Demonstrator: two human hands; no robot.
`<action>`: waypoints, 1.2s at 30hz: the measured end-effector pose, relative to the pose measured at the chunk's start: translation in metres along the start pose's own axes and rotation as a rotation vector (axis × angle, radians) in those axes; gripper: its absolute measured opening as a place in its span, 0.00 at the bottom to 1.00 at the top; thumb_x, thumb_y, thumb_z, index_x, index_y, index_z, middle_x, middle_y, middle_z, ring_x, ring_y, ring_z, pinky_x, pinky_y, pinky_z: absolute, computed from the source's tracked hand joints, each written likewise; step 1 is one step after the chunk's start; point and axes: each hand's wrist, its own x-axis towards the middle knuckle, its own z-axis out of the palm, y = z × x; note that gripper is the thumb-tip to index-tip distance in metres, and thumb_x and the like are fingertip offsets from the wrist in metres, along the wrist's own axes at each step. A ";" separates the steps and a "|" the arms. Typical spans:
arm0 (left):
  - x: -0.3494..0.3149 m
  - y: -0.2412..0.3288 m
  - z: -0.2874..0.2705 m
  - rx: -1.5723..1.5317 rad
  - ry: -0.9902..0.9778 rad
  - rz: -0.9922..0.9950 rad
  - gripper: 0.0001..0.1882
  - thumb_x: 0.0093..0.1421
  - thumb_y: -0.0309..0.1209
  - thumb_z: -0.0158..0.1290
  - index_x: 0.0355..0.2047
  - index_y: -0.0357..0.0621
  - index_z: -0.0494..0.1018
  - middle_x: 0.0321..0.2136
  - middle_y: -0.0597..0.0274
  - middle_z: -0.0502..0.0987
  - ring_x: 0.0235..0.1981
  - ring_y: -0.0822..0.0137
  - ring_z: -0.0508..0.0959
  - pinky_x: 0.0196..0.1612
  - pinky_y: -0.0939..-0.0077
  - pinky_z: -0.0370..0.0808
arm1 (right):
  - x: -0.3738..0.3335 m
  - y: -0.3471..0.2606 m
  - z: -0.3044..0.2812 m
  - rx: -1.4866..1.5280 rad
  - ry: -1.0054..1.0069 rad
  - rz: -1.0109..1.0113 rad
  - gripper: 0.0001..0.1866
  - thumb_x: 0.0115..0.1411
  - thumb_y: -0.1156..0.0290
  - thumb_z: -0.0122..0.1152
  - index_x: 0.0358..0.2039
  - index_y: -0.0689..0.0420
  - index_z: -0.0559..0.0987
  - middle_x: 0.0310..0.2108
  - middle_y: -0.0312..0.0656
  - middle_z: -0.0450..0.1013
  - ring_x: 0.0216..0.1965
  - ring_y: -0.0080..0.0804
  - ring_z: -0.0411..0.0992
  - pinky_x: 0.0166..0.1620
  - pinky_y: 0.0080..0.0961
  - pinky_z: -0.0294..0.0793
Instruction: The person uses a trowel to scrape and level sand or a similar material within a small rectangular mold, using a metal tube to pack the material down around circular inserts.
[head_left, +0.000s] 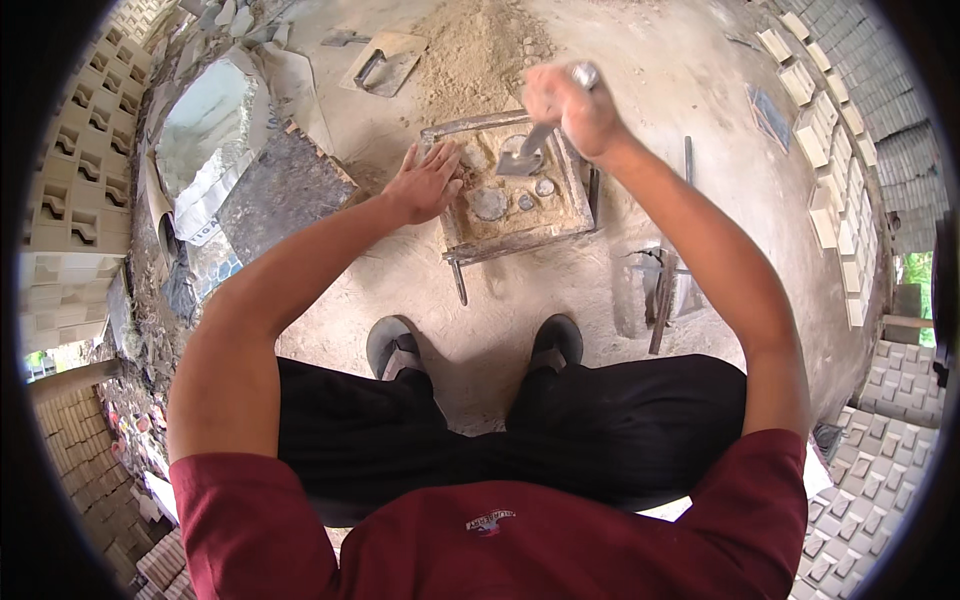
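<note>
Beyond the maroon shirt [490, 545], the left hand [428, 183] lies flat across the left edge of the frame [520, 243] — likely steadying it on the floor [680, 80] — while the right hand [575, 108] grips a trowel [519, 160], blade down toward the sand [550, 211] inside.

A head-worn fisheye looks steeply down at the floor [690, 80].

A pale, dusty, stained floor [380, 285] spreads between stacks of masonry. Cream blocks with cutouts [85, 170] rise at left; a row of pale blocks [825, 140] curves along the right, beside grey stacks [900, 185]. Daylight and greenery [915, 272] show through gaps on 2 sides.
</note>
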 end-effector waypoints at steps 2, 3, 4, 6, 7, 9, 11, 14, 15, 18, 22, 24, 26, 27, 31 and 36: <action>0.005 0.000 -0.005 0.003 -0.030 -0.031 0.34 0.70 0.48 0.28 0.69 0.40 0.43 0.71 0.55 0.42 0.72 0.59 0.41 0.71 0.49 0.34 | -0.008 0.023 -0.002 -0.026 -0.013 0.088 0.22 0.62 0.69 0.49 0.09 0.48 0.64 0.07 0.28 0.55 0.11 0.17 0.52 0.19 0.20 0.52; 0.006 -0.003 -0.006 0.006 -0.063 -0.071 0.35 0.70 0.49 0.27 0.69 0.39 0.42 0.71 0.54 0.42 0.72 0.60 0.40 0.71 0.49 0.34 | -0.003 0.020 -0.003 -0.026 -0.018 0.082 0.22 0.62 0.69 0.49 0.09 0.48 0.64 0.07 0.28 0.55 0.11 0.17 0.52 0.19 0.20 0.52; 0.007 -0.003 -0.009 0.008 -0.060 -0.073 0.35 0.70 0.49 0.27 0.69 0.39 0.42 0.71 0.54 0.42 0.72 0.60 0.40 0.71 0.49 0.34 | 0.005 0.012 -0.007 -0.005 0.006 0.067 0.22 0.62 0.68 0.49 0.09 0.48 0.62 0.07 0.28 0.54 0.11 0.17 0.51 0.20 0.20 0.53; 0.007 -0.001 -0.013 -0.023 -0.117 -0.075 0.36 0.70 0.50 0.28 0.69 0.39 0.41 0.71 0.55 0.42 0.72 0.61 0.41 0.71 0.48 0.35 | 0.024 -0.010 -0.011 0.072 0.170 0.172 0.24 0.62 0.67 0.49 0.09 0.48 0.56 0.07 0.29 0.50 0.11 0.19 0.49 0.20 0.21 0.50; 0.010 0.002 -0.013 -0.025 -0.113 -0.075 0.36 0.70 0.50 0.28 0.69 0.39 0.41 0.71 0.55 0.42 0.72 0.61 0.41 0.71 0.48 0.35 | 0.032 -0.020 -0.021 0.069 0.167 0.172 0.24 0.62 0.67 0.49 0.09 0.48 0.56 0.07 0.29 0.50 0.11 0.19 0.49 0.20 0.21 0.50; 0.017 0.004 -0.016 -0.027 -0.191 -0.065 0.37 0.69 0.52 0.27 0.69 0.39 0.40 0.71 0.54 0.42 0.72 0.61 0.41 0.70 0.47 0.34 | 0.049 -0.033 -0.036 0.250 0.149 0.046 0.24 0.62 0.67 0.49 0.10 0.48 0.54 0.08 0.29 0.49 0.11 0.20 0.46 0.20 0.23 0.47; 0.020 0.004 -0.015 -0.025 -0.210 -0.073 0.37 0.69 0.53 0.27 0.69 0.39 0.40 0.71 0.54 0.42 0.72 0.62 0.40 0.70 0.47 0.34 | 0.052 -0.028 -0.036 0.204 0.133 0.037 0.24 0.62 0.66 0.47 0.10 0.48 0.52 0.08 0.29 0.47 0.12 0.21 0.44 0.21 0.23 0.47; 0.021 0.001 -0.014 -0.066 -0.248 -0.081 0.38 0.69 0.54 0.26 0.69 0.39 0.39 0.71 0.54 0.41 0.72 0.62 0.39 0.70 0.47 0.32 | 0.062 -0.020 -0.035 0.135 0.074 0.034 0.24 0.62 0.65 0.45 0.11 0.48 0.51 0.08 0.30 0.46 0.13 0.21 0.43 0.21 0.22 0.46; 0.022 -0.003 -0.012 -0.105 -0.257 -0.086 0.38 0.69 0.54 0.25 0.69 0.39 0.38 0.71 0.55 0.41 0.72 0.63 0.38 0.70 0.46 0.31 | 0.068 -0.018 -0.033 0.107 0.025 0.030 0.24 0.62 0.64 0.45 0.11 0.49 0.51 0.08 0.31 0.46 0.13 0.21 0.44 0.21 0.21 0.46; 0.019 -0.014 -0.005 -0.140 -0.073 -0.017 0.35 0.69 0.51 0.31 0.67 0.39 0.50 0.67 0.48 0.55 0.69 0.58 0.53 0.70 0.51 0.45 | 0.082 -0.003 -0.023 0.059 -0.029 0.038 0.23 0.62 0.66 0.43 0.10 0.48 0.53 0.08 0.29 0.48 0.12 0.21 0.44 0.19 0.20 0.47; 0.045 -0.022 -0.031 -0.330 -0.093 -0.111 0.29 0.67 0.47 0.40 0.60 0.39 0.63 0.56 0.44 0.71 0.59 0.52 0.70 0.63 0.56 0.61 | 0.084 0.037 -0.044 -0.068 -0.176 0.057 0.21 0.64 0.64 0.43 0.12 0.47 0.60 0.09 0.29 0.50 0.11 0.19 0.49 0.17 0.21 0.49; 0.042 -0.035 -0.027 -0.512 0.211 -0.180 0.24 0.63 0.43 0.47 0.54 0.40 0.69 0.46 0.45 0.77 0.49 0.48 0.77 0.56 0.60 0.69 | 0.089 0.031 -0.040 -0.040 -0.125 0.095 0.20 0.63 0.65 0.44 0.12 0.49 0.61 0.09 0.30 0.52 0.12 0.19 0.50 0.18 0.21 0.51; 0.045 -0.049 -0.029 -0.519 0.268 -0.186 0.25 0.63 0.44 0.48 0.54 0.39 0.69 0.47 0.43 0.76 0.51 0.47 0.75 0.57 0.60 0.68 | 0.093 0.013 -0.040 0.000 -0.206 0.034 0.21 0.62 0.65 0.44 0.11 0.50 0.61 0.09 0.31 0.53 0.12 0.19 0.50 0.19 0.21 0.51; 0.052 -0.052 -0.028 -0.533 0.337 -0.169 0.27 0.63 0.45 0.48 0.55 0.38 0.68 0.48 0.41 0.75 0.53 0.47 0.74 0.59 0.59 0.67 | 0.093 0.009 -0.048 0.015 -0.276 -0.030 0.21 0.62 0.66 0.45 0.11 0.51 0.61 0.09 0.31 0.53 0.13 0.19 0.50 0.19 0.22 0.51; 0.055 -0.052 0.000 -0.388 0.433 -0.292 0.26 0.63 0.47 0.47 0.48 0.34 0.70 0.45 0.36 0.75 0.50 0.39 0.73 0.56 0.53 0.67 | 0.076 0.019 -0.062 0.046 -0.239 -0.016 0.21 0.61 0.68 0.45 0.11 0.51 0.59 0.10 0.29 0.52 0.13 0.20 0.49 0.20 0.25 0.47; 0.059 -0.044 0.036 -0.873 0.339 -0.681 0.33 0.68 0.53 0.35 0.50 0.30 0.69 0.52 0.33 0.71 0.56 0.39 0.69 0.59 0.57 0.64 | 0.065 0.007 -0.064 0.072 -0.061 -0.035 0.20 0.61 0.72 0.42 0.10 0.51 0.58 0.11 0.29 0.53 0.14 0.19 0.49 0.20 0.23 0.47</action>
